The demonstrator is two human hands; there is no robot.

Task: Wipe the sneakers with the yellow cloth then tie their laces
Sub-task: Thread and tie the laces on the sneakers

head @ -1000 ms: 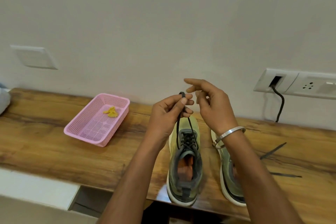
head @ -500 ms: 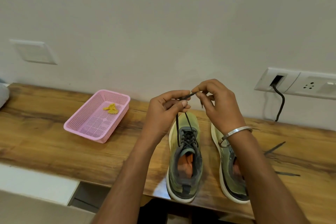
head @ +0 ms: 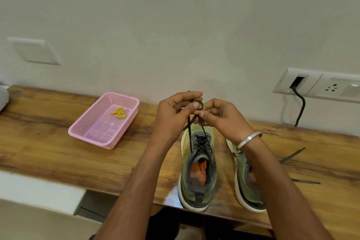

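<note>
Above the left sneaker (head: 197,163), both hands, left hand (head: 175,113) and right hand (head: 222,117), pinch its laces (head: 196,103); loop may slip if either grip loosens.

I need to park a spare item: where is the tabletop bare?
Bare wood lies between the pink basket and the left sneaker, and left of the basket. It is crowded right of the right sneaker, where loose laces lie, and above the left sneaker, where both hands work.
</note>
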